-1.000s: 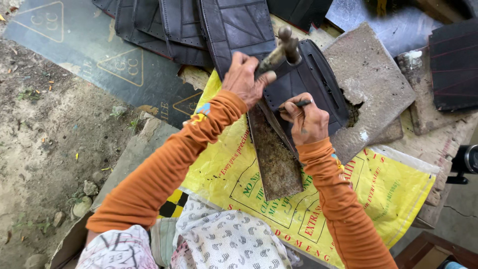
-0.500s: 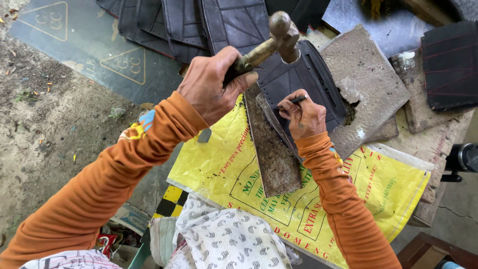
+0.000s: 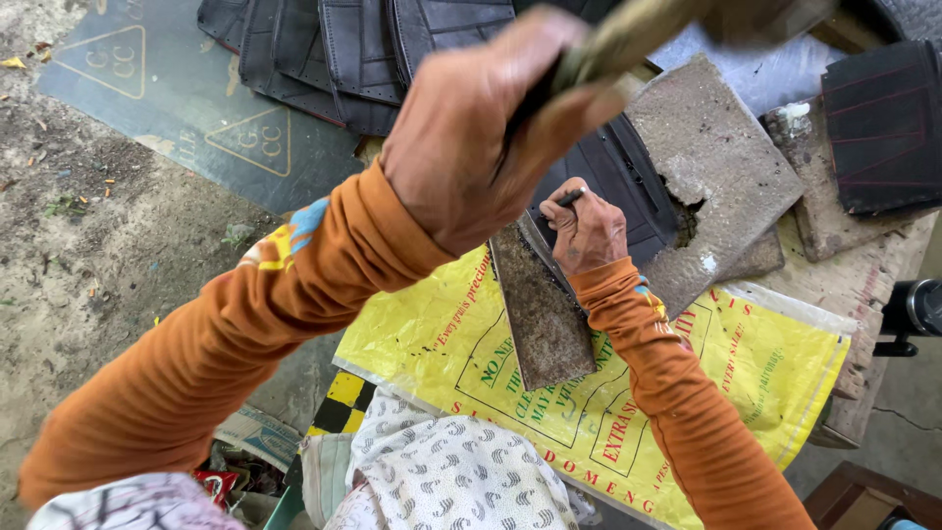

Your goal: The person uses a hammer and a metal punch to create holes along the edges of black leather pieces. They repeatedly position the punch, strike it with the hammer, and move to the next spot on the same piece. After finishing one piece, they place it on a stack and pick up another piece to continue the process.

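My left hand (image 3: 471, 128) is raised high, close to the camera, and grips the wooden handle of a hammer (image 3: 648, 25), whose head is blurred at the top edge. My right hand (image 3: 587, 231) rests below on a piece of black rubber (image 3: 618, 177) and pinches a small dark nail-like tool (image 3: 569, 197) upright against it. A rusty flat metal bar (image 3: 538, 314) lies under the rubber, pointing towards me. Both arms wear orange sleeves.
A yellow printed sack (image 3: 756, 363) covers the work surface. A cracked concrete slab (image 3: 716, 157) lies behind the rubber. More black rubber pieces (image 3: 324, 49) lie at the back and far right (image 3: 883, 128). Patterned cloth (image 3: 451, 471) is on my lap; bare dirt ground (image 3: 88, 245) is left.
My left hand has swung the hammer up from the rubber piece towards the camera. The right hand has stayed in place holding the small tool.
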